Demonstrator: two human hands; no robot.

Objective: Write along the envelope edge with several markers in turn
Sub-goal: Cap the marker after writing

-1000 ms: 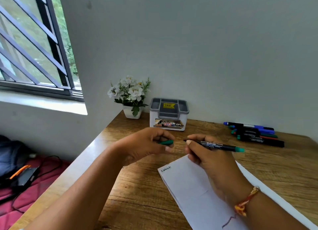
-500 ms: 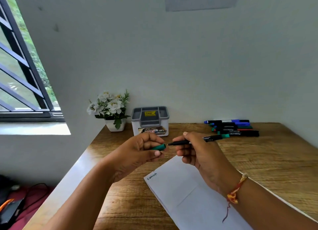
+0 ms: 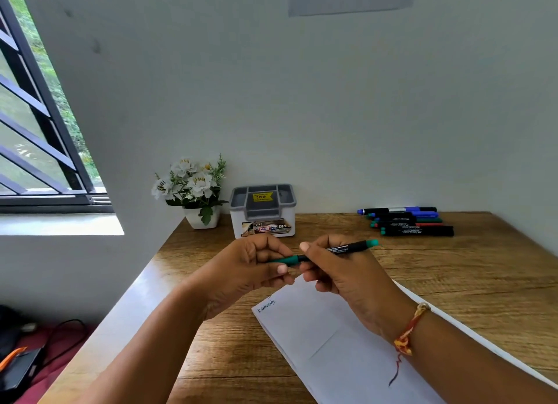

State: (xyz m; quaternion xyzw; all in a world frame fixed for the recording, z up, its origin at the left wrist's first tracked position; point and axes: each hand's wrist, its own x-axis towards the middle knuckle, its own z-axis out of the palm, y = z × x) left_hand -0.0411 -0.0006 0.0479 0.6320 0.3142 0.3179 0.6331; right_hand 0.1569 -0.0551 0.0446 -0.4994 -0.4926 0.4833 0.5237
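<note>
Two hands meet above the flat white envelope (image 3: 302, 328): left hand (image 3: 241, 270) pinches the round green cap (image 3: 288, 260), right hand (image 3: 347, 280) grips the slim black marker (image 3: 347, 248).

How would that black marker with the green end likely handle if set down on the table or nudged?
The black marker with the green end looks like a slim round barrel, so on the flat wooden table it may well roll. It seems light and stiff: the right hand holds it with fingers only, and it shows no bend.
</note>
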